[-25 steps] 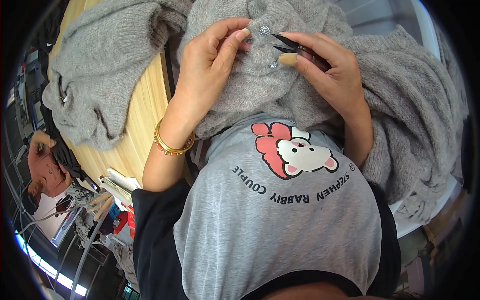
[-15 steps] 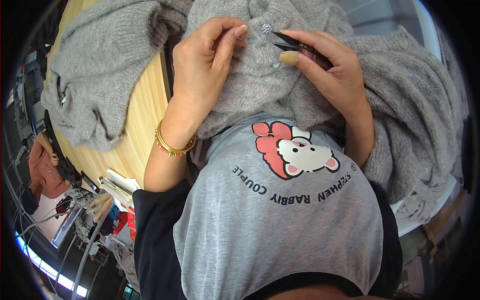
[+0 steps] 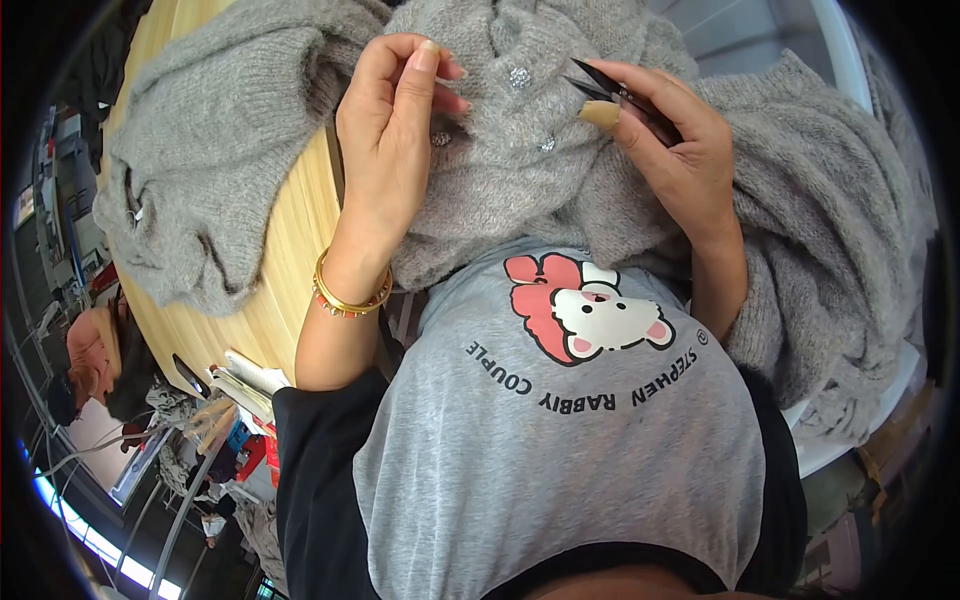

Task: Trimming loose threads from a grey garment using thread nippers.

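Observation:
A fuzzy grey knitted garment lies gathered in front of me, with round sparkly buttons on it. My left hand is raised over its left part, thumb and forefinger pinched together and the other fingers loosely curled. Whatever that pinch holds is too small to make out. In my right hand are black thread snips, their blades apart and pointing left, close to the buttons but not touching them. A tan cover wraps the tip of my right thumb.
Another grey knit lies on the wooden table at the left. Papers or notebooks rest at its near edge. At the right, more grey knit hangs over a pale plastic bin. A person is at the far left.
My left hand has moved left, away from the buttons, and its fingers have turned upward; another button now shows beside it. The snips have shifted slightly right, away from the upper button.

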The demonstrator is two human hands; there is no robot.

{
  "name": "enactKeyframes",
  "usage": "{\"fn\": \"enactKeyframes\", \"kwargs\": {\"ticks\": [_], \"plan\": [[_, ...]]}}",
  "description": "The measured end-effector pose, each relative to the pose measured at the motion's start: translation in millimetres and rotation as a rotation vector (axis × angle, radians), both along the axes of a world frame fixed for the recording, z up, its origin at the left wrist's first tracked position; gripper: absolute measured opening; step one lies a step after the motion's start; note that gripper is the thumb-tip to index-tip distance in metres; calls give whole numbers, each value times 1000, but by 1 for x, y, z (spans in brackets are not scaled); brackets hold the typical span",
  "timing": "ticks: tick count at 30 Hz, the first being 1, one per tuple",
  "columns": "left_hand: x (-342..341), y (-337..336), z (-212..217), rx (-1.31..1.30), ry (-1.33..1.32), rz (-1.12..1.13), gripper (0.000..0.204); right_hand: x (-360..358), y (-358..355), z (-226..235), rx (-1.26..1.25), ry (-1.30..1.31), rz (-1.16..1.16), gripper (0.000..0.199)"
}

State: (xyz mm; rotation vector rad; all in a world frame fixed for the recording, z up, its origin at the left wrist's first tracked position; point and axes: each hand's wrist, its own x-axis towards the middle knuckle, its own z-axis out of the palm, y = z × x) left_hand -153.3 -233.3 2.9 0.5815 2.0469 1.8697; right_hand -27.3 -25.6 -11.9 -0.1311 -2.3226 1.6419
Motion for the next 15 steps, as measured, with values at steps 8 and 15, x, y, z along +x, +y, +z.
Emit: {"fn": "enactKeyframes", "kwargs": {"ticks": [8,15], "plan": [[-13,25,10,-459,184,-69,29,7,2,11,-137,43,-73,35],[-89,-4,87,66,-193,-356,19,18,8,13,-112,86,-134,35]]}}
